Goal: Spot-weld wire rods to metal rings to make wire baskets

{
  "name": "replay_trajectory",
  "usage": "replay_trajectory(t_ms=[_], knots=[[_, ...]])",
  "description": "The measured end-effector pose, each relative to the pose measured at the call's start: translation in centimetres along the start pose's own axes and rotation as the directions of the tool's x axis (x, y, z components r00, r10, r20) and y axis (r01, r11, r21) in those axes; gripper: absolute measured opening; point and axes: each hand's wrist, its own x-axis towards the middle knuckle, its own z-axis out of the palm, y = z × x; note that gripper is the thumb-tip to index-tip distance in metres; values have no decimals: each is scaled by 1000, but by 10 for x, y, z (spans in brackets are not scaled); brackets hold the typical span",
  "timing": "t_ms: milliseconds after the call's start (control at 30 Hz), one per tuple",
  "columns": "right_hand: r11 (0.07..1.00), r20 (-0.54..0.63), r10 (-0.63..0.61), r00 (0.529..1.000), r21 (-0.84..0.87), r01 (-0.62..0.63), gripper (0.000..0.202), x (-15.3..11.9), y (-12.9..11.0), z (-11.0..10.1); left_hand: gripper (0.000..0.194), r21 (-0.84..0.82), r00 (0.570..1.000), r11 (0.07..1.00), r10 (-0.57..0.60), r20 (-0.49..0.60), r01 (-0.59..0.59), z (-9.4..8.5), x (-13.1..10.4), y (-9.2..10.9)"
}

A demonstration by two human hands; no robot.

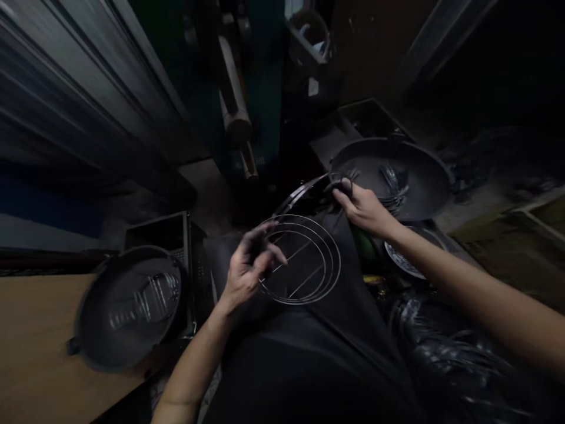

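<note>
Near, the wire rings [339,259] lie over the dark-clothed lap, partly hidden by the left hand [251,262], its fingers half open; their grip is unclear. Farther right, the right hand [359,203] pinches dark strands [339,184], blurred, before a wide pan [424,176].

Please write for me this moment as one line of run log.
left hand: at wire rings, grip unclear | right hand: holds dark loops | left pan, right pan: shiny pieces inside
</note>
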Motion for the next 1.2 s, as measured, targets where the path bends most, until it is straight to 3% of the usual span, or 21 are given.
replay_trajectory(t_ms=[133, 233, 333, 400, 500, 567, 633, 733, 800, 867, 933, 1033, 1100, 1200], knots=[[948, 229, 38, 973, 301, -108, 15, 52, 10, 63, 37, -155, 966, 961, -245, -80, 231, 38, -8, -1], [986, 265, 4, 964, 157, -48, 11, 75, 13, 104, 38, -340, 920, 887, -372, -125, 312, 51, 1, -22], [999, 306, -34, 951, -10, 39, 24, 80, 18, 123, 41, -358, 896, 884, -391, -213, 301, 43, 11, -37], [998, 348, -38, 937, -29, 51, 32, 80, 23, 125, 42, -245, 900, 917, -370, -232, 314, 30, 16, -39], [999, 361, -44, 932, -14, 52, 36, 80, 28, 120, 41, -116, 927, 928, -365, -85, 355, 11, 22, -36], [998, 364, -53, 930, -9, 60, 36, 79, 29, 117, 42, -122, 927, 920, -376, -2, 373, 6, 25, -34], [996, 366, -63, 928, -28, 79, 36, 77, 26, 117, 41, -104, 933, 930, -359, -35, 354, 7, 30, -32], [986, 334, -66, 940, -124, 113, 37, 72, 17, 122, 41, 148, 945, 938, -294, -141, 314, 13, 40, -24], [971, 284, -57, 957, -206, 119, 37, 68, 10, 126, 37, 347, 950, 886, -275, -145, 309, 11, 45, -17], [958, 233, -44, 971, -267, 108, 38, 67, 5, 128, 27, 416, 951, 855, -288, -112, 308, 2, 47, -10], [952, 230, -46, 972, -284, 113, 40, 69, 1, 128, 23, 335, 943, 885, -332, -28, 322, -11, 45, -7], [959, 328, -56, 943, -246, 143, 42, 75, -4, 123, 27, 47, 913, 921, -389, 122, 386, -27, 38, -10], [967, 397, -41, 917, -214, 136, 42, 78, -7, 118, 30, -108, 896, 897, -406, 179, 428, -31, 34, -14], [985, 442, -23, 897, -145, 97, 38, 78, -5, 109, 31, -190, 890, 876, -404, 212, 443, -32, 32, -20]])
